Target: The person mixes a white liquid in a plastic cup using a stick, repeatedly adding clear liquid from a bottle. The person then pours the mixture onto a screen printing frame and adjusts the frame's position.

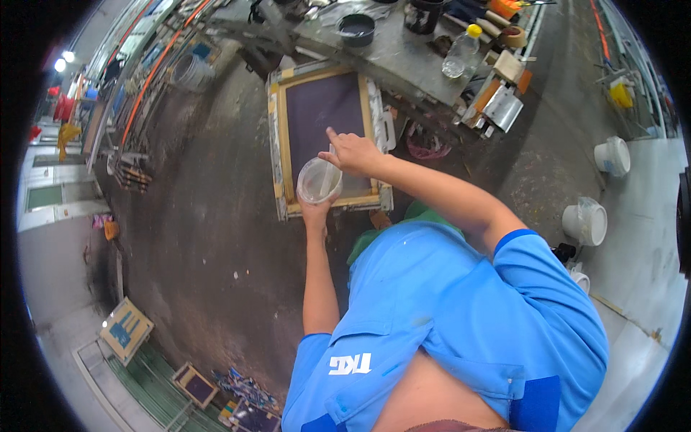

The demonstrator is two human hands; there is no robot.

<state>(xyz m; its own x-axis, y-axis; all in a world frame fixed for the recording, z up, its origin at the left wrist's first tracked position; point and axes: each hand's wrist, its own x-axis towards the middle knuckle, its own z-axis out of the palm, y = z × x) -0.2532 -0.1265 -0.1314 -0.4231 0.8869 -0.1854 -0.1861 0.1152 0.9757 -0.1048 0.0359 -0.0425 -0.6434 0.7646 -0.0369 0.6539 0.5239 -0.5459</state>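
My left hand [315, 213] is closed round the lower side of a clear plastic tub [308, 183], its open mouth facing up. Over the rim, my right hand [354, 154] has its index finger stretched out and the other fingers curled on a pale flat stick [327, 177]. The lower end of that stick reaches into the tub; whatever lies inside is hard to make out. Just beyond both hands is a screen-printing frame [275, 137] with tape-covered edges. Its dark purple mesh [320, 104] lies behind the pointing finger.
A grey worktable [403, 61] at the far side carries a black bowl [356, 30], a yellow-capped bottle [461, 54] and a tape roll [512, 37]. White buckets [584, 222] stand along the right wall. Racks line the left, and smaller frames [195, 384] lie at lower left.
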